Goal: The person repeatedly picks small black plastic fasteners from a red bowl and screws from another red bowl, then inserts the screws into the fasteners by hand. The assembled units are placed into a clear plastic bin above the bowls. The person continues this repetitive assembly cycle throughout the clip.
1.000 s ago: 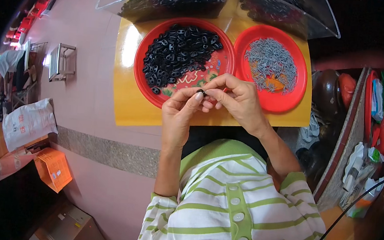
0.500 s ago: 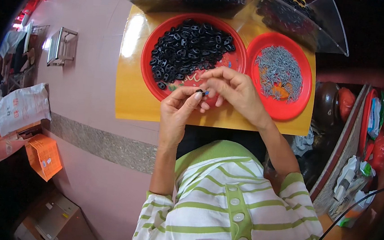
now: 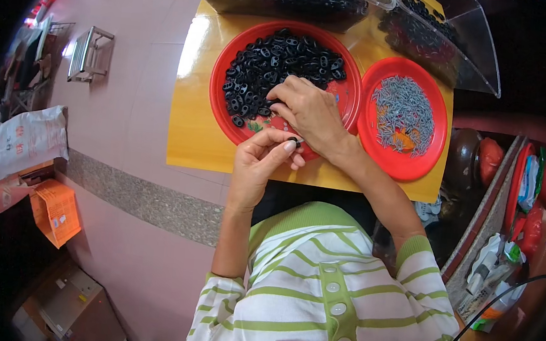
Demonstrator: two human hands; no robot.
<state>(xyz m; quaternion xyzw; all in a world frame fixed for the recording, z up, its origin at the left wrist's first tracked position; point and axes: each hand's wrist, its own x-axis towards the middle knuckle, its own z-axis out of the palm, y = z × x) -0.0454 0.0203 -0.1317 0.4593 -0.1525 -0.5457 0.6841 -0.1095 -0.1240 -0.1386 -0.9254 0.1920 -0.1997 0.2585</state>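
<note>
Black plastic pieces (image 3: 281, 65) fill the large red tray (image 3: 350, 90) on the yellow tabletop (image 3: 193, 126). The right hand (image 3: 306, 112), joined with the left a moment ago, now reaches onto that tray, fingers curled at the heap's near edge. Just below the tray, the left hand (image 3: 257, 166) pinches one small black piece (image 3: 293, 140).
</note>
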